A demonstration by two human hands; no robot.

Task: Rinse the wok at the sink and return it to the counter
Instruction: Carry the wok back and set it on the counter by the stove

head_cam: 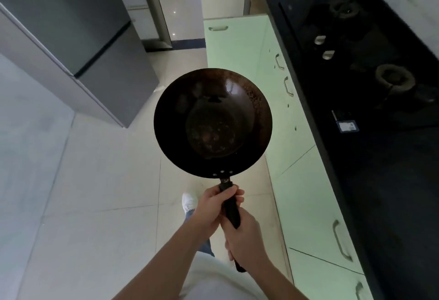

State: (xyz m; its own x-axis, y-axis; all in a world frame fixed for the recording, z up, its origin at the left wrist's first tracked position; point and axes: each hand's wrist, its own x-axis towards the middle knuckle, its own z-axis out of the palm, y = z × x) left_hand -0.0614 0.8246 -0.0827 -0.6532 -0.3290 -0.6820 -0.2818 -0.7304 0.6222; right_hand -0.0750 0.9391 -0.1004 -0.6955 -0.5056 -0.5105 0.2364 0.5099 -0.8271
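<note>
A dark round wok [212, 122] with a long black handle hangs level over the tiled floor, its bowl facing up and stained at the bottom. My left hand [213, 207] grips the handle near the bowl. Farther back on the same handle, my right hand [244, 238] is wrapped around it. The black counter [380, 181] runs along the right side, just beside the wok. No sink is in view.
A gas hob with burners [393, 77] and knobs [324, 46] sits in the counter. Pale green cabinet doors [297, 181] with metal handles lie below it. A grey fridge [78, 38] stands at left. A doorway [178, 2] opens ahead.
</note>
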